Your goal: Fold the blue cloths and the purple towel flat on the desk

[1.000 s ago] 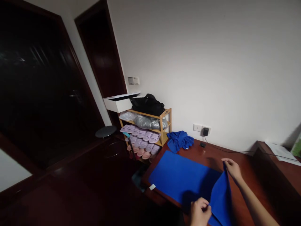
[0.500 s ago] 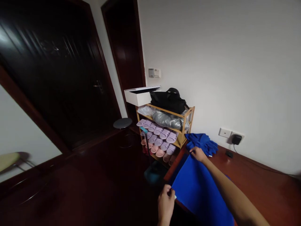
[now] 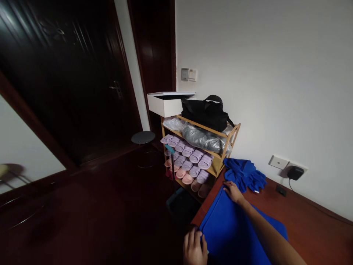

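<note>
A blue cloth (image 3: 228, 232) lies folded on a dark red-brown table (image 3: 311, 221). My right hand (image 3: 233, 191) rests on the cloth's far left corner, fingers pressed down on the fabric. My left hand (image 3: 194, 248) is closed on the cloth's near left corner at the table edge. A crumpled pile of blue cloths (image 3: 244, 175) sits just beyond my right hand, apart from it.
A bamboo shoe rack (image 3: 217, 162) with several purple and pink slippers stands left of the table, a black bag (image 3: 206, 112) and a white box (image 3: 165, 103) on top. A round stool (image 3: 142, 137), dark doors and a plugged-in wall socket (image 3: 295, 172) are nearby.
Both hands carried the cloth's right edge over to the left, folding it in half. The corners now lie on the table's left edge. The view swung left.
</note>
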{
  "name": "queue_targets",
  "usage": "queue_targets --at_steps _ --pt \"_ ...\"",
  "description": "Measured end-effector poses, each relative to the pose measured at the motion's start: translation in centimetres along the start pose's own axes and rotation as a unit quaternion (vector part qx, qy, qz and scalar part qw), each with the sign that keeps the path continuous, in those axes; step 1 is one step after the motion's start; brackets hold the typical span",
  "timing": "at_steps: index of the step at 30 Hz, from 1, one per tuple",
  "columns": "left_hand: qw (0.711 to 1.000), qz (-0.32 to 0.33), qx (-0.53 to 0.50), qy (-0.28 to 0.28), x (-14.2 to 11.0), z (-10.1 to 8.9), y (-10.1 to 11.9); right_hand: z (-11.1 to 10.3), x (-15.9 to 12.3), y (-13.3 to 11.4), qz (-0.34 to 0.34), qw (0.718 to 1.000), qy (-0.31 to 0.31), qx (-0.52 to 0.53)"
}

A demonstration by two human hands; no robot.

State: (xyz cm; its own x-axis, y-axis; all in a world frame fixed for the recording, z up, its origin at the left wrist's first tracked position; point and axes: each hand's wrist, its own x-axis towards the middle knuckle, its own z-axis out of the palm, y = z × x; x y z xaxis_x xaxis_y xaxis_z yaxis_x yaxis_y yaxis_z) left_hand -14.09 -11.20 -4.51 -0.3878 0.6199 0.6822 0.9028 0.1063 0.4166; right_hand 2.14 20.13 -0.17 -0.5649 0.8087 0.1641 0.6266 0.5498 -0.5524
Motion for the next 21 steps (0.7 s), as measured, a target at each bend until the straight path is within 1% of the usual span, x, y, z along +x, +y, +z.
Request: queue_targets --at_steps 2,5,7,9,12,14,16,19,21 --pt "1.000 0.005 -0.006 -0.003 0.3 0.0 0.2 0.0 -0.3 -0.2 0.007 1.000 0.014 0.013" --pt "0.999 -0.018 -0.022 -0.018 1.1 -0.4 0.5 -0.7 -0.6 -1.1 0.005 0.999 0.026 0.044" --pt "0.997 -0.032 -0.042 -0.049 1.6 -0.8 0.7 -1.7 -0.9 -2.1 -0.001 0.997 0.033 0.069" --pt "0.994 -0.046 -0.059 -0.081 2.1 -1.3 0.8 -3.4 -1.6 -3.2 -0.007 0.995 0.043 0.092" --pt "0.989 -0.067 -0.074 -0.108 2.8 -2.1 1.1 -7.2 -3.6 -5.1 -0.020 0.991 0.064 0.115" --pt "0.985 -0.076 -0.098 -0.119 3.3 -2.7 1.3 -10.3 -5.7 -6.4 -0.029 0.989 0.078 0.124" --pt "0.980 -0.079 -0.140 -0.116 4.1 -3.5 1.6 -13.6 -8.3 -7.7 -0.036 0.987 0.090 0.126" --pt "0.969 -0.064 -0.220 -0.095 6.5 -5.5 2.6 -18.6 -12.6 -9.4 -0.049 0.985 0.111 0.127" --pt "0.960 -0.051 -0.259 -0.088 8.7 -7.5 4.0 -21.8 -15.4 -10.2 -0.054 0.980 0.137 0.132"
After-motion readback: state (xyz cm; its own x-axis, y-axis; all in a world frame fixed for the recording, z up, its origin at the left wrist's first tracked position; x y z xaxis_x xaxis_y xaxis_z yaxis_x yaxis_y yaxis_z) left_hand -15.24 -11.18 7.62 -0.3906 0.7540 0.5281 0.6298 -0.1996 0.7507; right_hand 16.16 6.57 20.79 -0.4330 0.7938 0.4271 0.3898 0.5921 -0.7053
